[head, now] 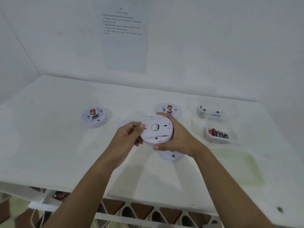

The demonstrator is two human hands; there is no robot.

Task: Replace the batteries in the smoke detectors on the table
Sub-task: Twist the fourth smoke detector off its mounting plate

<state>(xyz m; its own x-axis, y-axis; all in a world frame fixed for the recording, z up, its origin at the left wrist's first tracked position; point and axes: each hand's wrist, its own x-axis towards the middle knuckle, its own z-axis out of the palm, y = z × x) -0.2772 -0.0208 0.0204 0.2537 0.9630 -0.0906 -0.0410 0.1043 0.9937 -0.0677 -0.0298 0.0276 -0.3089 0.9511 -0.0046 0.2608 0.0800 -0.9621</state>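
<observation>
Held detector: the smoke detector (157, 131) is lifted clear of the table (49, 145) over its middle, back face up. There is a small opening near the centre, but I cannot tell if a cell sits in it.
Right hand: the right hand (178, 137) wraps the 3 o'clock rim, with fingers curled over the far edge and the thumb under the near edge.
Left hand: the left hand (128, 135) pinches the 9 o'clock edge, its thumb on the back face.
Slip risk: the smooth round shell is held only at its rim. A hard twist or pry could probably pop it loose, dropping it onto the unit below.
Unit below: another detector (171, 156) lies at 5 o'clock, partly under the right wrist, where a lowered forearm could knock it.
Other units: one (95, 118) sits at 10 o'clock and one (170, 109) at 1 o'clock, just behind the right fingers.
Battery mix-up: the tub (215, 141) at 3 o'clock holds batteries (218, 134). A second tub (199, 112) sits at 2 o'clock, so old and new cells could be confused.
Polarity: the blurred view hides any markings, so a cell could go in reversed.
</observation>
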